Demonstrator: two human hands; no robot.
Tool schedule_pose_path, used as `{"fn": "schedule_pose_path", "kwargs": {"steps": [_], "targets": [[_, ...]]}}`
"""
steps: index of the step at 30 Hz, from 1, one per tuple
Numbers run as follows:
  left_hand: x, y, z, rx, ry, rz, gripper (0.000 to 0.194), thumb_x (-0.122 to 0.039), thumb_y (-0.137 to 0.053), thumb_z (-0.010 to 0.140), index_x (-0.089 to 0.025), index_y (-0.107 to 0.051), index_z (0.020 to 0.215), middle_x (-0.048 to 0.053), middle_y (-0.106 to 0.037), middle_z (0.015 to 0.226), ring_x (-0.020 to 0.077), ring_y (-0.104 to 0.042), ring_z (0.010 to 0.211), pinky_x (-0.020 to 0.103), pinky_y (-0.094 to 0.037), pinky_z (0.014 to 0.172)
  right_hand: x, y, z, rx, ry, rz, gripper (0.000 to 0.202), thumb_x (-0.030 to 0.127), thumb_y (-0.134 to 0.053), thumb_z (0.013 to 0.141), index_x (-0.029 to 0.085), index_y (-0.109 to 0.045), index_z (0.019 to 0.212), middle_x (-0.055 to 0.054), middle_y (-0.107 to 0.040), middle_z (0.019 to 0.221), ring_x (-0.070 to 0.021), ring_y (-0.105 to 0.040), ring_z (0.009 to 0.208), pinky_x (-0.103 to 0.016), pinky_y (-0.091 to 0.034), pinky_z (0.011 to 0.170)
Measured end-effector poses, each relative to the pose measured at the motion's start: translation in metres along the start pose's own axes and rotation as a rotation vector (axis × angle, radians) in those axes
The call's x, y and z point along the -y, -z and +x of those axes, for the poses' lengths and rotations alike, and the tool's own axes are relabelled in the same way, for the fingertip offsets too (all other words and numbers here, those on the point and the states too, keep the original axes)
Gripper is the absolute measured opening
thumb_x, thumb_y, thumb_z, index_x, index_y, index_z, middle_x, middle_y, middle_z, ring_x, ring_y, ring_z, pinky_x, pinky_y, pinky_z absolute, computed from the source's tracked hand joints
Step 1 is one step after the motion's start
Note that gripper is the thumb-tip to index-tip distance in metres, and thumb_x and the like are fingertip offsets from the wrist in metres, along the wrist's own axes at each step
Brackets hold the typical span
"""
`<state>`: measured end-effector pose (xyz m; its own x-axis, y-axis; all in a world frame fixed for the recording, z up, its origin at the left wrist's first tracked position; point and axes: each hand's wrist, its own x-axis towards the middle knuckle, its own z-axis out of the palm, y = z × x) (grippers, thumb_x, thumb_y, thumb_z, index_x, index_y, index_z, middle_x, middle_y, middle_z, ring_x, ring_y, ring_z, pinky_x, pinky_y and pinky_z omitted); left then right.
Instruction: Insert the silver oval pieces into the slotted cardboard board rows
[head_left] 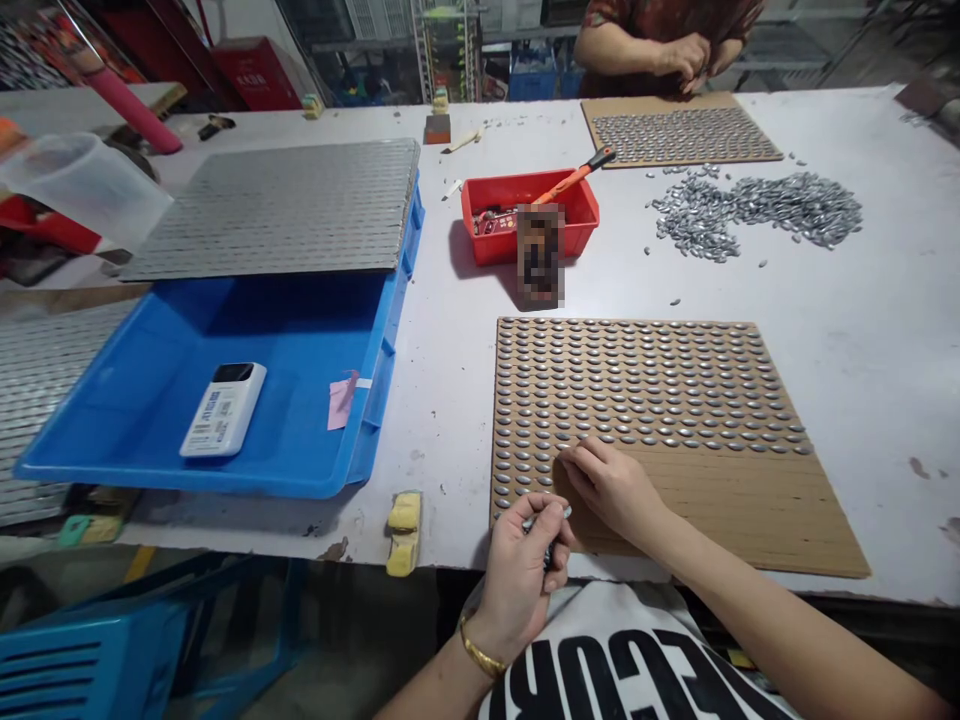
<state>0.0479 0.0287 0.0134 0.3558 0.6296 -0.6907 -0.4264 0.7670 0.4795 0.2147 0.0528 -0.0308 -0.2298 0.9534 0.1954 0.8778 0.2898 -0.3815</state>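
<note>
A brown board (pixel 720 500) lies before me with rows of small silver oval pieces (pixel 630 380) set on its far and left parts; its near right part is bare. My left hand (pixel 525 560) is curled over the board's near left edge, closed around several silver oval pieces, one showing at the thumb tip. My right hand (pixel 611 490) reaches over the board, its fingertips pinched together at a silver oval piece at the end of a partial row. The fingers partly hide that piece.
A loose heap of silver pieces (pixel 799 208) lies beyond the board. A red bin (pixel 495 245) holds an orange-handled tool (pixel 570 183). Left is a blue tray (pixel 300 470) with a white device (pixel 223 410) and a filled board (pixel 300 205) across it. Opposite, another person's hands (pixel 694 60) work at a similar board (pixel 675 135).
</note>
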Motion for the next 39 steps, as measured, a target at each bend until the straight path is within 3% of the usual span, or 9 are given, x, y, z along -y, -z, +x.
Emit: {"fn": "schedule_pose_path", "kwargs": {"steps": [6, 9, 12, 17, 21, 25, 31, 35, 39], "targets": [[-0.002, 0.001, -0.002, -0.011, -0.020, -0.038, 0.024, -0.032, -0.068, 0.077, -0.017, -0.055, 0.090, -0.002, -0.055, 0.068, 0.0036, -0.041, 0.049, 0.013, -0.020, 0.037, -0.002, 0.001, 0.001, 0.012, 0.005, -0.014, 0.025, 0.017, -0.040, 0.095, 0.018, -0.062, 0.082, -0.005, -0.056, 0.076, -0.0143, -0.054, 0.065, -0.024, -0.039, 0.057], [-0.003, -0.001, -0.004, -0.019, -0.031, -0.020, 0.025, -0.030, -0.067, 0.078, -0.018, -0.053, 0.095, -0.001, -0.056, 0.069, 0.0040, -0.042, 0.050, 0.013, -0.021, 0.037, -0.002, 0.006, 0.001, 0.015, -0.018, 0.082, 0.023, 0.018, -0.039, 0.095, 0.018, -0.062, 0.090, -0.005, -0.058, 0.079, -0.0151, -0.056, 0.069, -0.025, -0.042, 0.060], [-0.003, -0.002, -0.005, -0.024, -0.040, -0.011, 0.026, -0.030, -0.067, 0.079, -0.018, -0.051, 0.095, 0.000, -0.059, 0.072, 0.0048, -0.045, 0.052, 0.013, -0.023, 0.038, 0.004, 0.017, -0.004, 0.009, -0.092, 0.336, 0.017, 0.022, -0.045, 0.094, 0.020, -0.060, 0.101, -0.006, -0.061, 0.086, -0.0164, -0.059, 0.075, -0.026, -0.047, 0.065], [0.001, -0.002, -0.003, -0.019, -0.068, -0.028, 0.029, -0.034, -0.069, 0.077, -0.019, -0.048, 0.091, 0.000, -0.059, 0.075, 0.0044, -0.045, 0.051, 0.013, -0.022, 0.037, 0.027, 0.033, -0.021, 0.086, -0.241, 0.865, 0.015, 0.026, -0.053, 0.092, 0.022, -0.065, 0.100, -0.004, -0.064, 0.088, -0.0159, -0.062, 0.080, -0.026, -0.051, 0.070], [0.008, -0.003, 0.001, -0.027, -0.054, -0.004, 0.030, -0.035, -0.069, 0.077, -0.020, -0.047, 0.089, -0.005, -0.053, 0.064, 0.0035, -0.040, 0.046, 0.013, -0.019, 0.036, 0.039, 0.031, -0.034, 0.097, -0.307, 1.055, 0.020, 0.026, -0.054, 0.092, 0.023, -0.065, 0.109, -0.004, -0.063, 0.088, -0.0150, -0.064, 0.079, -0.026, -0.053, 0.071], [0.011, -0.001, 0.002, 0.003, -0.051, 0.023, 0.026, -0.032, -0.067, 0.078, -0.018, -0.049, 0.088, -0.004, -0.052, 0.066, 0.0025, -0.036, 0.046, 0.013, -0.016, 0.035, 0.035, 0.028, -0.037, 0.039, -0.271, 0.945, 0.018, 0.024, -0.052, 0.093, 0.023, -0.066, 0.105, -0.004, -0.064, 0.083, -0.0151, -0.063, 0.075, -0.026, -0.052, 0.067], [0.006, 0.001, -0.004, -0.032, -0.058, -0.031, 0.023, -0.033, -0.053, 0.085, -0.014, -0.056, 0.098, 0.001, -0.055, 0.072, 0.0056, -0.043, 0.049, 0.015, -0.020, 0.035, 0.009, 0.014, -0.027, -0.138, 0.033, 0.365, 0.025, 0.011, -0.044, 0.092, 0.021, -0.062, 0.107, -0.008, -0.066, 0.093, -0.0184, -0.061, 0.084, -0.030, -0.052, 0.070], [0.004, 0.000, -0.008, -0.038, -0.035, -0.034, 0.020, -0.029, -0.052, 0.085, -0.015, -0.053, 0.100, 0.001, -0.058, 0.071, 0.0063, -0.045, 0.048, 0.015, -0.020, 0.035, -0.005, 0.002, -0.024, -0.077, 0.188, 0.103, 0.028, 0.012, -0.044, 0.092, 0.018, -0.060, 0.114, -0.011, -0.065, 0.098, -0.0205, -0.060, 0.086, -0.031, -0.052, 0.070], [0.006, 0.002, -0.009, -0.020, -0.017, -0.038, 0.019, -0.032, -0.055, 0.085, -0.019, -0.049, 0.096, 0.000, -0.059, 0.070, 0.0061, -0.045, 0.048, 0.014, -0.020, 0.035, -0.008, 0.002, -0.022, -0.037, 0.267, 0.023, 0.028, 0.012, -0.042, 0.092, 0.015, -0.059, 0.114, -0.012, -0.064, 0.096, -0.0212, -0.058, 0.084, -0.033, -0.052, 0.071]]}}
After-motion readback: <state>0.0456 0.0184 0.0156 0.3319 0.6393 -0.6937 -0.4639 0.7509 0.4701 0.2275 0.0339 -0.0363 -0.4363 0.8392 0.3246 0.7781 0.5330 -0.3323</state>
